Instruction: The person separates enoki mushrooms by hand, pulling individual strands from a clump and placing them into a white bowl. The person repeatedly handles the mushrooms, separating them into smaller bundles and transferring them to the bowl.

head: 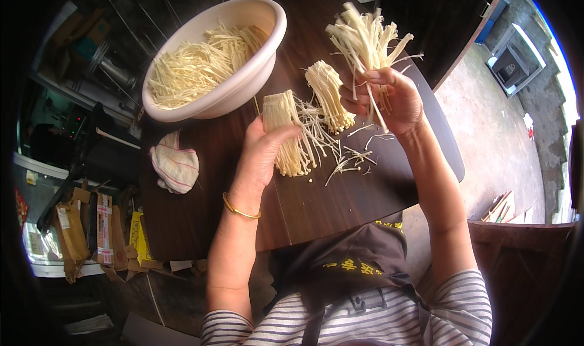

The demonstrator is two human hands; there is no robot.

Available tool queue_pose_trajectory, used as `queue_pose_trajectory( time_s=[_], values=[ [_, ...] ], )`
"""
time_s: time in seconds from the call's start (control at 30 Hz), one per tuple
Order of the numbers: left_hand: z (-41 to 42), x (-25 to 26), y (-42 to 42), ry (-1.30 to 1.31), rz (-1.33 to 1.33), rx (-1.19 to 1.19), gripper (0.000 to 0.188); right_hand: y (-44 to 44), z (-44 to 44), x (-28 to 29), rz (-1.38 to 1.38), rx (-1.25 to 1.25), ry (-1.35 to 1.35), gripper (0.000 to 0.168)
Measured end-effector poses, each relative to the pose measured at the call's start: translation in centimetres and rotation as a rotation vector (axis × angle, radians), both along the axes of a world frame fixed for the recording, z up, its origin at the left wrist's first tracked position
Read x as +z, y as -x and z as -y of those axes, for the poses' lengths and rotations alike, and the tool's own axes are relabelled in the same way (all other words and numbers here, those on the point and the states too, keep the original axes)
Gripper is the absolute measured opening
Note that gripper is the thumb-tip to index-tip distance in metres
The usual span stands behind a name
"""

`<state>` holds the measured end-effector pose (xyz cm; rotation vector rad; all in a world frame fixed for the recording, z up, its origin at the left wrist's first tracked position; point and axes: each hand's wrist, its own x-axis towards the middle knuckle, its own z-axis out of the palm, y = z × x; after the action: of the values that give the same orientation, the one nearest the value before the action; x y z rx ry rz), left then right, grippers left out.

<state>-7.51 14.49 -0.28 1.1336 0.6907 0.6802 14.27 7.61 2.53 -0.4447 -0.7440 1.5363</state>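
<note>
My left hand (262, 147) grips a flat bundle of enoki mushrooms (285, 136), its cut base up and its small caps down near the table. Raised at the right, my right hand (394, 97) pinches a loose, frayed clump of enoki stems (367, 40), which fans out above the fingers. Between the hands, another enoki bundle (327, 95) lies on the dark wooden table (228, 223). Thin loose strands (349, 159) are scattered beside it. A white plastic basin (219, 95) at the upper left holds a heap of separated enoki (196, 70).
A crumpled white cloth with red stripes (175, 163) lies on the table's left part. Flattened cardboard boxes (105, 227) stand on the floor at the left. A dark wooden edge (520, 232) is at the lower right, and an open doorway shows concrete floor (492, 131).
</note>
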Motion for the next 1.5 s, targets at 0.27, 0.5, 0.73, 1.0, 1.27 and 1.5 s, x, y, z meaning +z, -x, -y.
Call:
queue_pose_trajectory(
  time_s=[0.27,0.5,0.73,1.0,1.27,1.5],
  values=[
    [0.3,0.5,-0.2,0.027,0.106,0.007,0.036,4.2,0.1,-0.6,0.683,-0.038,0.156,0.024],
    [0.4,0.4,-0.1,-0.007,0.117,-0.013,0.037,4.3,-0.4,-2.2,0.880,-0.028,0.111,0.033],
    [0.4,0.3,-0.2,-0.013,0.048,-0.033,0.036,3.0,-0.5,-1.6,0.318,-0.036,0.137,0.014],
    [-0.1,-0.2,0.0,0.097,0.088,0.009,0.032,1.9,-0.3,0.0,0.310,-0.121,0.025,0.018],
    [0.6,0.3,-0.4,0.131,0.170,0.000,0.033,5.2,-0.7,-2.9,0.845,-0.109,0.191,0.037],
    [0.7,0.7,-0.4,0.219,0.208,-0.051,0.034,4.2,-0.2,-1.2,0.626,-0.074,0.239,0.018]
  ],
)
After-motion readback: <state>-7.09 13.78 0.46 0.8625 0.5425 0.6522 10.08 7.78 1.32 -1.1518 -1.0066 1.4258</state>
